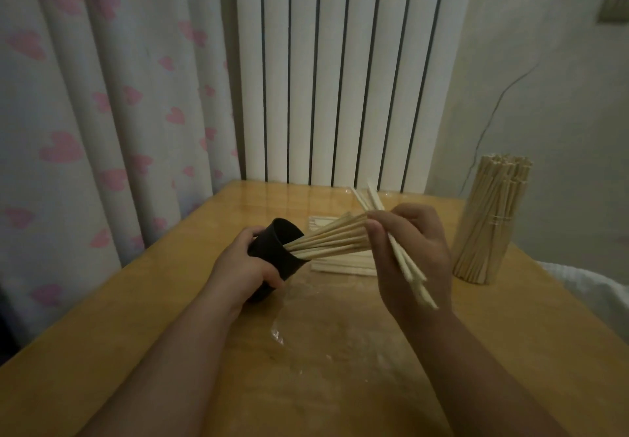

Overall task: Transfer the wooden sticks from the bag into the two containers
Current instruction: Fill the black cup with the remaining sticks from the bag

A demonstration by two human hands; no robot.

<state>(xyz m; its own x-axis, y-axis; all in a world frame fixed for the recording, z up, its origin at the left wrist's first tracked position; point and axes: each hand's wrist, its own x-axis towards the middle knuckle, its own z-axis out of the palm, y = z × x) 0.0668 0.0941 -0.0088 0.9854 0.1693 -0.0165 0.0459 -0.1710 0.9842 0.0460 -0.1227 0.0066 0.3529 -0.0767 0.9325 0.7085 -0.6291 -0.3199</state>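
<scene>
Wooden counter [170,351] nearest: left fingers [272,281] clench a tilted black cup [272,246], its sticks [333,242] fanning toward the right fingers [376,232], which pinch a few more sticks [410,271]. Beyond them lie loose sticks [343,264]; a bundle [490,218] stands farther right.

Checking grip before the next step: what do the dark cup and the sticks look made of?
The cup: likely plastic, matte black, smooth wall with no shine; dim light leaves it open. The sticks: pale bare wood or bamboo, unvarnished, dull and straight-cut.
</scene>
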